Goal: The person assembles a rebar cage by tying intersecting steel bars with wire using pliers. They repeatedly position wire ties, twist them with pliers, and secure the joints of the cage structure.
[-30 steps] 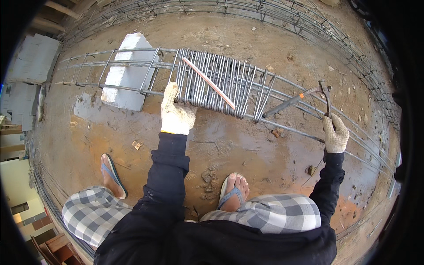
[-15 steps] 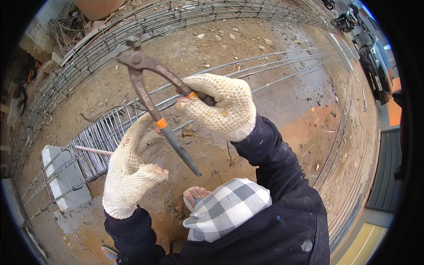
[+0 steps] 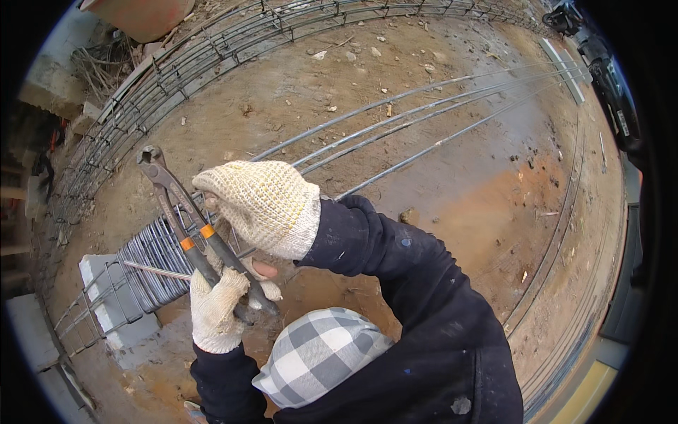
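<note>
Pincers point(image 3: 207, 231) left of frame centre, head toward upper left, grey handles point(image 3: 227, 258) sloping lower right. Our left hand point(image 3: 220, 304) wraps the handles; our right hand point(image 3: 265, 205) curls just beside the tool, fingertips hidden, so we can't tell whether it grips anything. We judge the pincers stiff, hard to damage, probably head-heavy; surest hold is on the handles, below the orange bands point(image 3: 186, 244). Wire stirrups point(image 3: 152, 258) lie bunched at lower left.
</note>
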Tool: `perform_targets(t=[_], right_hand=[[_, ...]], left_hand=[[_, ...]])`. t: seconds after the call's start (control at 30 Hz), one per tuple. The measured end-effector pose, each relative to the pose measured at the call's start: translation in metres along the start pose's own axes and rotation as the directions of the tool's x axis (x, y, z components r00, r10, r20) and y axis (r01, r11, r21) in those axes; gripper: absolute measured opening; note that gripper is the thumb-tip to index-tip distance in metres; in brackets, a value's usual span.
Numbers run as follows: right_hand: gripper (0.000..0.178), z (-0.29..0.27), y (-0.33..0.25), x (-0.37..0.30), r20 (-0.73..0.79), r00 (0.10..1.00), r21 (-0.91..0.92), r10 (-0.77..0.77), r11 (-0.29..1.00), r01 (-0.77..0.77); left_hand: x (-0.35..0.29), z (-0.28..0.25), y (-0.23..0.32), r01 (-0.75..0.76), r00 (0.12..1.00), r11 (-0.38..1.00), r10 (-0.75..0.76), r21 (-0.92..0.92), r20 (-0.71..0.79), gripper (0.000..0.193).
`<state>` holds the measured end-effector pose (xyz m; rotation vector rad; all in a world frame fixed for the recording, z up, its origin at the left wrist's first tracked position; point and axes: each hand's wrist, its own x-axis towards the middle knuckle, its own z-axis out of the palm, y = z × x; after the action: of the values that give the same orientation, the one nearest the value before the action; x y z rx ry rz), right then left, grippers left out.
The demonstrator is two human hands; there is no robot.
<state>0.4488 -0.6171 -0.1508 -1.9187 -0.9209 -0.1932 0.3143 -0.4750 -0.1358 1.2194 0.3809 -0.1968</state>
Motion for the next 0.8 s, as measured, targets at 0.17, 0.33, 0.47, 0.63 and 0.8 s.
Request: perform_targets(t=[0.17, 0.33, 0.47, 0.63, 0.8], right_hand=[[0.036, -0.017, 0.021, -0.007, -0.225, 0.973, -0.29, 0.059, 0.949, -0.125], [0.042, -0.004, -0.016, -0.027, -0.326, 0.93, -0.021, -0.168, 0.985, 0.171], [0.036, 0.024, -0.053, -0.034, -0.107, 0.99, -0.015, -0.089, 0.996, 0.088], [0.026, 0.041, -0.092, -0.041, 0.475, 0.88, -0.077, 0.01, 0.997, 0.031], [0.038, 0.051, -0.124, 0.001, 0.892, 0.399, 0.21, -0.213, 0.976, 0.051]], left_hand=[[0.006, 0.01, -0.009, -0.131, 0.984, 0.99, 0.136, -0.056, 0.113, 0.053], [0.005, 0.004, -0.021, -0.465, 0.881, 0.864, 0.428, -0.196, -0.202, 0.05], [-0.008, -0.01, -0.003, -0.526, 0.808, 0.684, 0.587, -0.506, -0.045, 0.03], [-0.052, -0.043, 0.029, -0.553, 0.797, 0.619, 0.587, -0.558, -0.14, 0.018], [-0.138, -0.086, 0.026, -0.517, 0.786, 0.787, 0.281, -0.337, -0.551, 0.018]])
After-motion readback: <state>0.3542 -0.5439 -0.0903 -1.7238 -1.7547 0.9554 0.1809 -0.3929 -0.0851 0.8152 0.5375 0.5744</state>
